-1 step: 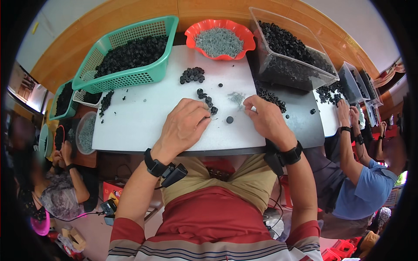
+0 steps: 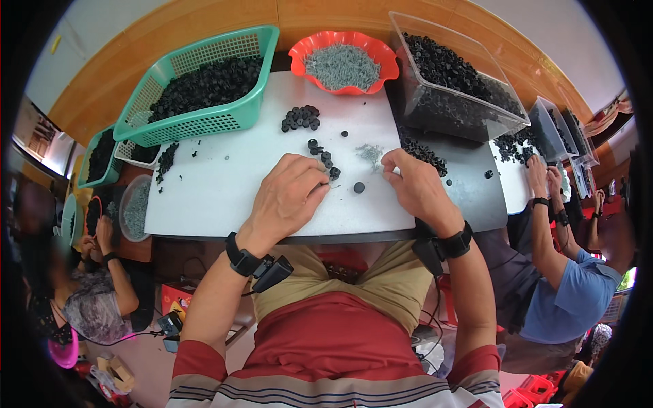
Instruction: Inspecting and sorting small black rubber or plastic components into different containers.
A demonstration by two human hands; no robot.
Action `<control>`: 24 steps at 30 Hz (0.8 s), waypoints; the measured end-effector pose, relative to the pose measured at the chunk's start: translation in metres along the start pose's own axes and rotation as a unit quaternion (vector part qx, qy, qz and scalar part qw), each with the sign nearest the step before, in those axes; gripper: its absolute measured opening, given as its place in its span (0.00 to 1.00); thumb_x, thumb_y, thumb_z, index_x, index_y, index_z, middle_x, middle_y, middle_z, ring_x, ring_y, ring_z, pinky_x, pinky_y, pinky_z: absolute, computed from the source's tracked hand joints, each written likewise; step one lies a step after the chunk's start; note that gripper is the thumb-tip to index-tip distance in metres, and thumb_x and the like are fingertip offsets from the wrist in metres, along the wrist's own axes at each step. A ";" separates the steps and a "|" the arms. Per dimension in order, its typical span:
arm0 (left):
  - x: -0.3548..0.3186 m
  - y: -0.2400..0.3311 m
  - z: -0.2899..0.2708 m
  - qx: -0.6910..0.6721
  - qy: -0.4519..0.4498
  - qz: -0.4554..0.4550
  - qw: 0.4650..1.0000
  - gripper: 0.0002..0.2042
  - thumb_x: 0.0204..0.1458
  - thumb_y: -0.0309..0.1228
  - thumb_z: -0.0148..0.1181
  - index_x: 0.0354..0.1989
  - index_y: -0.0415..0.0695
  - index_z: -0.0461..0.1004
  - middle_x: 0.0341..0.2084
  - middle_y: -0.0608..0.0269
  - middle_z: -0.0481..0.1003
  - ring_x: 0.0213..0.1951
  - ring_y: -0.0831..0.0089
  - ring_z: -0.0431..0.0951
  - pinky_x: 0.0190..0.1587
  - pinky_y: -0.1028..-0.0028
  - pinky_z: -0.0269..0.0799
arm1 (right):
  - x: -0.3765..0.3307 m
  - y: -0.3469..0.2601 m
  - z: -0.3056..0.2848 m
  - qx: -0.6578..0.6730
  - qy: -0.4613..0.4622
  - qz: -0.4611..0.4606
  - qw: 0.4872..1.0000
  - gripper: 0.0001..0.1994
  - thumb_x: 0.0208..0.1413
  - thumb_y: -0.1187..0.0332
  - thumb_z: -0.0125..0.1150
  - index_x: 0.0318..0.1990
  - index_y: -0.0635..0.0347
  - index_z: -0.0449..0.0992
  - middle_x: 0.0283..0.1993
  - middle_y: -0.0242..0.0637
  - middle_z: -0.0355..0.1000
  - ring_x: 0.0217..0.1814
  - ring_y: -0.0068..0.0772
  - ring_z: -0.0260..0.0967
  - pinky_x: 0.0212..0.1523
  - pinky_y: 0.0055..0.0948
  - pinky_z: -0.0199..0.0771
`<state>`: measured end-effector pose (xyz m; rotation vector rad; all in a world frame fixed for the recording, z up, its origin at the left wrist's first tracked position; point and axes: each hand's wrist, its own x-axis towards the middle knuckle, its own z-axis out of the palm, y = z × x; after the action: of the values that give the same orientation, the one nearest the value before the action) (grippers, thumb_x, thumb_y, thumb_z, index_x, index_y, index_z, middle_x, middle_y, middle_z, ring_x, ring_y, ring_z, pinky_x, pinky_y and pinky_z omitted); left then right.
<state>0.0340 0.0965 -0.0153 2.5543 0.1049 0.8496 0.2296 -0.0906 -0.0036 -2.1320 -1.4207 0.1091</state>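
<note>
My left hand [image 2: 287,194] rests on the white foam sheet [image 2: 197,204], its fingers curled together beside a short line of black round caps [image 2: 326,162]. What its fingertips hold, if anything, is hidden. My right hand [image 2: 418,185] has thumb and forefinger pinched together at the edge of a small heap of thin grey pins [image 2: 369,154]. Anything in that pinch is too small to make out. Between both hands lies a single black disc [image 2: 358,187]. Farther off are a cluster of black caps [image 2: 300,117] and one lone small cap [image 2: 344,133].
At the back stand a green basket [image 2: 194,119] of black parts, a red scalloped bowl [image 2: 297,62] of grey pins and a clear bin [image 2: 469,122] of black rings. Loose black rings [image 2: 425,158] lie right of the sheet. Co-workers sit on both sides.
</note>
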 end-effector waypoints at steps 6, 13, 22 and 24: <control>0.000 0.005 -0.001 0.003 0.064 0.025 0.998 0.11 0.46 0.25 0.71 0.39 0.42 0.80 0.40 0.59 0.80 0.44 0.57 0.78 0.47 0.64 0.76 | -0.010 -0.013 -0.012 0.046 0.006 0.031 0.998 0.11 0.60 0.76 0.60 0.48 0.61 0.68 0.40 0.46 0.77 0.41 0.58 0.75 0.40 0.46 0.74; 0.005 0.047 0.010 -0.071 0.081 0.064 0.992 0.12 0.46 0.25 0.72 0.41 0.41 0.81 0.37 0.57 0.81 0.39 0.57 0.79 0.40 0.66 0.77 | -0.030 -0.048 -0.019 0.219 0.005 0.012 0.976 0.11 0.59 0.81 0.61 0.45 0.62 0.67 0.35 0.40 0.73 0.27 0.35 0.66 0.30 0.32 0.67; -0.008 0.062 0.017 -0.116 0.068 0.036 0.990 0.06 0.51 0.23 0.69 0.37 0.40 0.80 0.30 0.58 0.79 0.32 0.60 0.78 0.33 0.67 0.75 | -0.049 -0.048 -0.006 0.330 -0.022 0.020 0.944 0.07 0.60 0.80 0.62 0.44 0.64 0.74 0.34 0.34 0.74 0.25 0.20 0.62 0.27 0.26 0.64; -0.013 0.064 0.019 -0.137 0.065 0.004 0.988 0.05 0.52 0.23 0.68 0.35 0.40 0.79 0.30 0.58 0.79 0.31 0.61 0.77 0.32 0.68 0.74 | -0.052 -0.047 0.000 0.359 0.032 -0.025 0.933 0.06 0.60 0.79 0.64 0.43 0.64 0.78 0.38 0.37 0.76 0.26 0.21 0.65 0.30 0.23 0.67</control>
<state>0.0309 0.0289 -0.0085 2.2448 0.0159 0.9620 0.1680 -0.1227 0.0077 -1.4770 -1.1548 0.4596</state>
